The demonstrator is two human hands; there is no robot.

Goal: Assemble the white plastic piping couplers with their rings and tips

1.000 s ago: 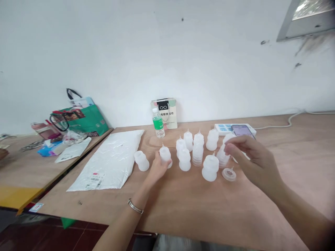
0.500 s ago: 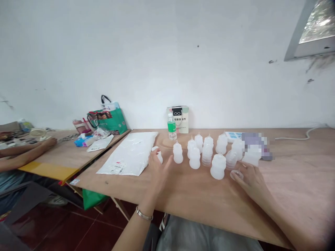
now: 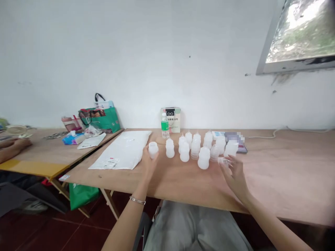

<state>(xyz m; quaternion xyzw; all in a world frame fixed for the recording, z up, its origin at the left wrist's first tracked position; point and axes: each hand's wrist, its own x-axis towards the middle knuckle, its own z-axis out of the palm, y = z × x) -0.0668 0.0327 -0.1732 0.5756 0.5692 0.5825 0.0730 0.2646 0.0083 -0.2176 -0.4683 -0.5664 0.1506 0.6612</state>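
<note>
My left hand is closed around a small translucent white plastic bottle, its wide mouth upward, beside a white mailing bag. My right hand pinches a clear round plastic cap with its fingertips, at the right end of the bottle group. Between my hands stand several wavy-sided white bottles, some with thin pointed tips; the nearest bottle is at the front. One ribbed stack looks like nested pieces. Another white bottle stands just behind my right fingers.
A water bottle and a paper bag stand against the wall. A purple item, partly blurred, and a cable are at the back right. Another person's hand rests on the left table, near a green bag.
My left hand has closed on the white bottle and brought its mouth upright. My right hand has raised the clear cap off the table. The view has turned slightly right.
</note>
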